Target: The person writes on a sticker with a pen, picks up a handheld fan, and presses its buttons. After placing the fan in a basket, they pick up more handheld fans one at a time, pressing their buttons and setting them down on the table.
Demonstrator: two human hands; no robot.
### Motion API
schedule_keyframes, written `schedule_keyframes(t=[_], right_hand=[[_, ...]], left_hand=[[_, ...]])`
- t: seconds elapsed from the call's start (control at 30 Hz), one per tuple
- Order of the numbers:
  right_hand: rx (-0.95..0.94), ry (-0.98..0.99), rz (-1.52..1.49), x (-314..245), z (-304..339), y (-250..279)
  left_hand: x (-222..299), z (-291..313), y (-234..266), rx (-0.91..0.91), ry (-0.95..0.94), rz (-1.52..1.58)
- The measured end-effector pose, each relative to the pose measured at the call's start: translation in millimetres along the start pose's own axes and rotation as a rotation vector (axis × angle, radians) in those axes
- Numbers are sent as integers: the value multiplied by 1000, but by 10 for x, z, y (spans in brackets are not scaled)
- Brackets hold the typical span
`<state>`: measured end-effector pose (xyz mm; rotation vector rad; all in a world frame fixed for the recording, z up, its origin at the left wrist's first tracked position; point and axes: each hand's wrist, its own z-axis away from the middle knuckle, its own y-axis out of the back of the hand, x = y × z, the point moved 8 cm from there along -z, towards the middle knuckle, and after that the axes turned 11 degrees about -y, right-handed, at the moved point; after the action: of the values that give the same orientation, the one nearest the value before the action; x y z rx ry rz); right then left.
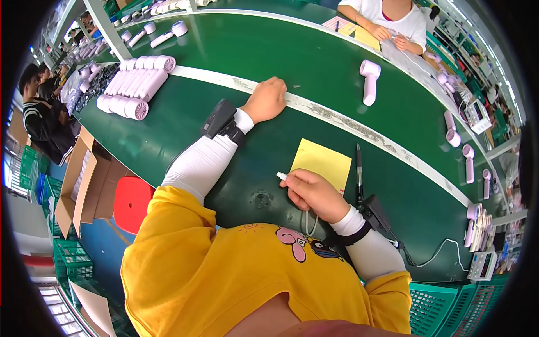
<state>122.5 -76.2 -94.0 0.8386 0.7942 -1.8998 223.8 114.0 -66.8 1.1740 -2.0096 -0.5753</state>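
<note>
My right hand [317, 195] pinches a small white cable plug [282, 176] between thumb and fingers. A light cable [310, 223] loops below that hand, close to my body. Beside and partly under the hand lies a yellow paper sheet [323, 163], with a dark pen [359, 171] to its right. My left hand [267, 100] is stretched forward and rests at the white marbled strip [348, 123]. Its fingers are curled, and what they hold, if anything, is hidden. The nearest fan to its left belongs to a stacked group of lilac handheld fans [135, 84].
A single lilac fan [369, 83] lies on the green belt [314, 62] beyond the strip. Several more fans line the right side, near a white meter box [482, 265]. A person [387, 22] works across the belt. A red stool [133, 204] and open carton [84, 180] stand left.
</note>
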Motion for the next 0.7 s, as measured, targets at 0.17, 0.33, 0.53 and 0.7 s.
schedule_keyframes(t=[0.17, 0.33, 0.53, 0.7], right_hand=[[-22, 10, 12, -5, 6, -26], [-48, 4, 27, -43, 32, -58], [-42, -3, 36, -60, 40, -67], [-22, -14, 30, -29, 24, -37]], left_hand=[[14, -9, -6, -14, -3, -6], [0, -10, -9, -8, -11, -7], [24, -21, 4, 3, -29, -9], [56, -30, 28, 15, -31, 4]])
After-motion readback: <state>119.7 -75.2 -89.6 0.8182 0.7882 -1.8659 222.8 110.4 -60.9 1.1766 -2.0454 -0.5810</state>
